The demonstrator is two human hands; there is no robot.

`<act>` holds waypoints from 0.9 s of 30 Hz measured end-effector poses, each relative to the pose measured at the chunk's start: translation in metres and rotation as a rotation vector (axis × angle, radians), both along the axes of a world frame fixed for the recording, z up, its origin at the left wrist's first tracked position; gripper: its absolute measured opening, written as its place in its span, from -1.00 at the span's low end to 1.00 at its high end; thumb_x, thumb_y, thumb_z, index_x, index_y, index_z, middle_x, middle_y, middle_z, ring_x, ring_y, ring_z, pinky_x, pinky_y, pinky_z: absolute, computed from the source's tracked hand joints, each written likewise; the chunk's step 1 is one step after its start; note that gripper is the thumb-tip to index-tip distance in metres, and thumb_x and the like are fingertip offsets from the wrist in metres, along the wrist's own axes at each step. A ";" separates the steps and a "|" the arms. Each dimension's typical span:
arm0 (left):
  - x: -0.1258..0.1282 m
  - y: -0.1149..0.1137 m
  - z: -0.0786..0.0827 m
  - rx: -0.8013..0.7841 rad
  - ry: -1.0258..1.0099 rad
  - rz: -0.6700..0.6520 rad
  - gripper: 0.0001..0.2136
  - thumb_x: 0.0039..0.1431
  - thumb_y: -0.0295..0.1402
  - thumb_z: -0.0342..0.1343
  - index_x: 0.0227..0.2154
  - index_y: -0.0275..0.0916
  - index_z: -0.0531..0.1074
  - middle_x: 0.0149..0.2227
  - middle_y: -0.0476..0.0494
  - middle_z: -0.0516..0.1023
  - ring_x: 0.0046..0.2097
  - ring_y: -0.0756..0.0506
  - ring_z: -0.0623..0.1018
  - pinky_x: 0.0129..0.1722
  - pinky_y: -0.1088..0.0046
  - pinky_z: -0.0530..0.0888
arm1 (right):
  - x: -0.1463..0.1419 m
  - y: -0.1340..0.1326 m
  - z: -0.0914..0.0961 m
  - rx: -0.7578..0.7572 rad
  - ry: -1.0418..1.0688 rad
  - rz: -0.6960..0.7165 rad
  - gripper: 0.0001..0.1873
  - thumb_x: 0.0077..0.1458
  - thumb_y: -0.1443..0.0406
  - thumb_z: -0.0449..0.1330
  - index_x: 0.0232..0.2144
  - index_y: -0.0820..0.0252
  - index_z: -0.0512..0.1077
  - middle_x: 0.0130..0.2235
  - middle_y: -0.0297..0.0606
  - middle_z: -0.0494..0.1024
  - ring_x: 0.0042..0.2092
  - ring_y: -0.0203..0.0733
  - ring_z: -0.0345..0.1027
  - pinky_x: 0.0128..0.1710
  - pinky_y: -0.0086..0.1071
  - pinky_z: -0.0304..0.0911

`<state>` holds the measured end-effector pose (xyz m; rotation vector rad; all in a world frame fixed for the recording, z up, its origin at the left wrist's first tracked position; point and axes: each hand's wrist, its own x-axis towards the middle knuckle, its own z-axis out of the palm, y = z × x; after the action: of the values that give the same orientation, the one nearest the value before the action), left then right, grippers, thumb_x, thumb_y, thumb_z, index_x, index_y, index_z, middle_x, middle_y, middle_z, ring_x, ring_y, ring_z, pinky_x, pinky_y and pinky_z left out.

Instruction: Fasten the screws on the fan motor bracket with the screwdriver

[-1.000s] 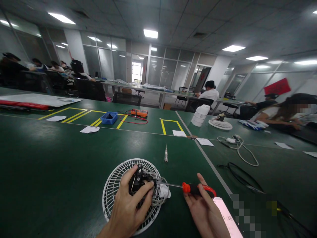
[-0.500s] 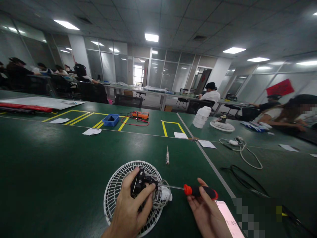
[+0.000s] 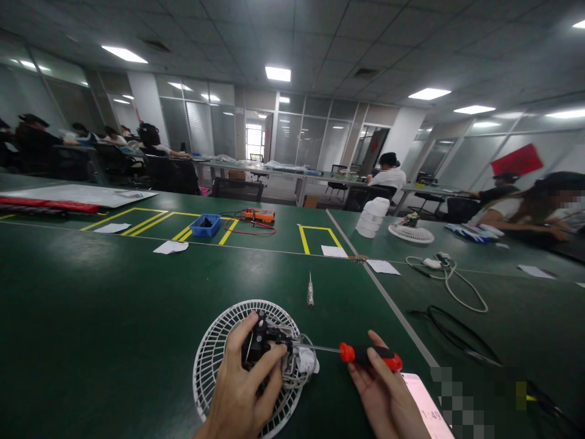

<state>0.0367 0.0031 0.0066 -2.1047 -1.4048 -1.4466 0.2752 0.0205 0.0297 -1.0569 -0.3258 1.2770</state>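
Note:
A white round fan grille [image 3: 214, 353] lies flat on the green table [image 3: 114, 317] in front of me. My left hand [image 3: 242, 390] is closed around the black motor assembly [image 3: 262, 338] at its centre. A bundle of white wires [image 3: 304, 363] hangs off the motor's right side. My right hand [image 3: 384, 396] holds the red and black handle of a screwdriver [image 3: 365, 355]. Its thin shaft runs left and its tip meets the motor.
A small silver tester pen [image 3: 310, 290] lies beyond the grille. White and black cables [image 3: 450, 280] trail at right. A blue bin [image 3: 205, 225], an orange multimeter [image 3: 258, 214], a white bucket [image 3: 372, 216] and another grille [image 3: 410, 233] stand farther back. Other people sit at surrounding tables.
My view has tilted slightly, so the grille and hands sit a little lower and rightward. Both hands keep the same grip on motor and screwdriver.

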 end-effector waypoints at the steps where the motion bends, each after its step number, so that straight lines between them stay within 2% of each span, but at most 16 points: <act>1: 0.000 0.000 0.000 0.002 -0.013 0.001 -0.73 0.20 -0.53 0.19 -0.08 -0.08 0.56 0.34 -0.29 0.12 0.35 -0.27 0.27 0.20 0.05 0.50 | 0.000 0.000 0.000 0.004 0.005 -0.005 -0.15 -0.30 0.18 0.60 0.08 0.04 0.42 -0.21 -0.33 0.65 -0.14 -0.14 0.57 -0.01 -0.25 0.44; 6: 0.000 0.001 -0.002 0.028 -0.064 0.006 -0.81 0.20 -0.53 0.19 -0.18 -0.14 0.53 0.20 -0.27 0.22 0.34 -0.21 0.31 0.23 0.15 0.49 | 0.001 -0.003 0.005 0.028 0.050 -0.019 -0.18 -0.40 0.30 0.59 0.00 0.13 0.46 -0.07 -0.16 0.65 0.07 -0.04 0.50 0.16 -0.20 0.33; 10: 0.002 0.002 -0.002 0.056 -0.101 0.011 -0.81 0.20 -0.54 0.19 -0.16 -0.15 0.49 0.19 -0.26 0.23 0.34 -0.19 0.32 0.24 0.18 0.49 | -0.002 -0.004 0.009 0.044 0.092 -0.005 -0.22 -0.36 0.24 0.58 -0.01 0.03 0.44 -0.15 -0.23 0.66 0.00 0.02 0.55 0.17 -0.04 0.31; 14: 0.002 0.004 -0.001 0.072 -0.125 0.022 -0.65 0.20 -0.53 0.22 0.03 -0.19 0.40 0.25 -0.31 0.22 0.31 -0.16 0.35 0.19 0.23 0.53 | -0.004 -0.004 0.009 0.030 0.055 0.014 -0.28 -0.20 0.08 0.53 0.03 -0.02 0.42 -0.22 -0.31 0.65 -0.11 0.01 0.59 0.18 0.08 0.27; 18: 0.000 0.007 -0.002 0.065 -0.132 0.017 -0.45 0.19 -0.52 0.24 0.21 -0.29 0.22 0.26 -0.41 0.27 0.30 -0.19 0.37 0.20 0.19 0.51 | -0.004 -0.005 0.010 0.033 0.038 0.001 -0.23 -0.23 0.15 0.55 0.06 0.01 0.41 -0.15 -0.30 0.65 -0.04 0.00 0.56 0.19 0.01 0.27; 21: -0.001 0.009 -0.005 0.049 -0.110 -0.003 -0.39 0.19 -0.53 0.24 0.27 -0.27 0.17 0.27 -0.41 0.29 0.30 -0.21 0.38 0.19 0.17 0.51 | -0.002 -0.005 0.010 0.047 0.044 0.008 -0.26 -0.27 0.20 0.56 0.01 0.03 0.44 -0.13 -0.28 0.65 0.00 0.02 0.54 0.16 -0.03 0.30; 27: -0.006 0.010 -0.007 0.035 -0.083 -0.033 -0.32 0.20 -0.52 0.24 0.33 -0.20 0.11 0.31 -0.40 0.28 0.32 -0.25 0.36 0.21 0.06 0.48 | -0.002 -0.005 0.004 0.025 -0.026 0.048 -0.27 -0.14 0.02 0.51 0.09 -0.09 0.39 -0.28 -0.36 0.62 -0.21 -0.08 0.57 -0.11 -0.18 0.41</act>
<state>0.0307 0.0134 -0.0009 -2.0783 -1.3701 -1.5759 0.2729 0.0159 0.0339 -1.0500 -0.3881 1.2998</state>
